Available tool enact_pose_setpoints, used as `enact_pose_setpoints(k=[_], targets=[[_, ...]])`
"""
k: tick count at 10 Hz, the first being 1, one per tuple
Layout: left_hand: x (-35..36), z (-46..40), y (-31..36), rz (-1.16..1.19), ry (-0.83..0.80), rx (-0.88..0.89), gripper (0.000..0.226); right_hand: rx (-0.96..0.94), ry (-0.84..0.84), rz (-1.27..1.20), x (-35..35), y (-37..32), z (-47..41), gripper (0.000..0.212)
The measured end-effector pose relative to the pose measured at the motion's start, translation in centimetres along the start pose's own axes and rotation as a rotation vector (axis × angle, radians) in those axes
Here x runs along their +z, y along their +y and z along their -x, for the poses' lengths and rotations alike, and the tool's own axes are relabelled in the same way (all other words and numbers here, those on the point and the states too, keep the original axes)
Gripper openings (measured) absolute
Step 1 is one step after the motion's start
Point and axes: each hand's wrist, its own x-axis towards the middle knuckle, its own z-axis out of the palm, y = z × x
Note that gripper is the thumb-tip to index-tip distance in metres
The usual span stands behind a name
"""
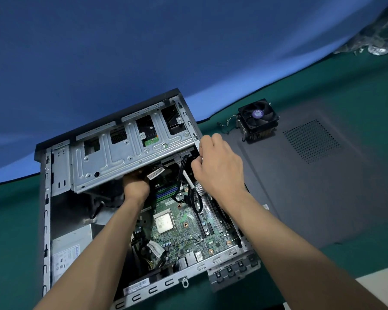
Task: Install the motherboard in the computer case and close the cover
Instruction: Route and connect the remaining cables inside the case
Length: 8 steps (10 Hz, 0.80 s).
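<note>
The open computer case [45, 198] lies flat on the green mat, its grey drive cage [130, 151] tilted up over the far end. The green motherboard [184, 222] sits inside the case with a bare CPU [164, 223] at its middle. My left hand [136, 186] reaches under the drive cage; its fingers are hidden there. My right hand [217, 162] is at the case's far right edge with curled fingers pinching a cable connector next to the black cables [183, 166]. The dark grey cover panel [311, 186] lies flat to the right of the case.
A black CPU cooler with fan [258, 119] stands on the far corner of the cover panel. The silver power supply [70, 253] fills the case's near left. Crumpled plastic bags [376, 41] lie at the far right. A blue cloth backdrop rises behind the mat.
</note>
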Motion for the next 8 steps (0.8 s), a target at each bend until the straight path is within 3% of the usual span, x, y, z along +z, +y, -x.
enact_pose_setpoints(k=[1,3,6,8], targets=[[0.2,-0.9,-0.8,-0.176,-0.016,0.077,0.037,-0.003,0.008,0.0,0.2,0.0,0.0,0.014],[-0.4,1.1,-0.3,-0.145,-0.047,0.246,0.024,-0.003,0.016,-0.007,0.1,-0.1,0.0,0.01],[0.4,2.7,-0.5,-0.14,0.033,0.211,0.021,0.112,0.099,-0.062,0.3,0.2,0.5,0.014],[1.0,2.3,-0.4,-0.135,0.051,0.187,0.018,0.154,0.054,-0.033,1.0,0.5,-0.3,0.023]])
